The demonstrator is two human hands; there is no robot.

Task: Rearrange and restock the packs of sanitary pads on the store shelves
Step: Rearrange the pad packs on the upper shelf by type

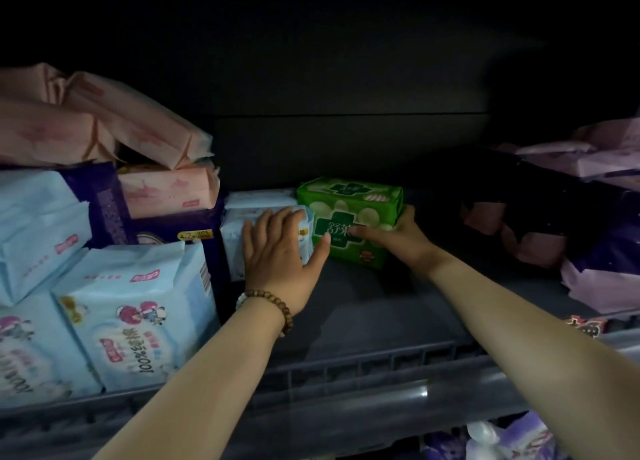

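Shelf [363, 307]: dark grey, flat, reaching back to the rear wall
Back panel [346, 137]: near black, one horizontal seam
Front rail [346, 364]: slotted, along the shelf's front edge
Light: dim, deepest shadow at upper right

Both bare forearms are stretched forward. The left hand [277, 252] is laid flat, fingers spread. The right hand [398, 236] is curled round a green rectangular plastic pack [356, 210].

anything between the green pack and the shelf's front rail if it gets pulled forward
Nothing visible does. The right hand holds the green pack, and the dark shelf floor before it shows no pack up to the front rail.
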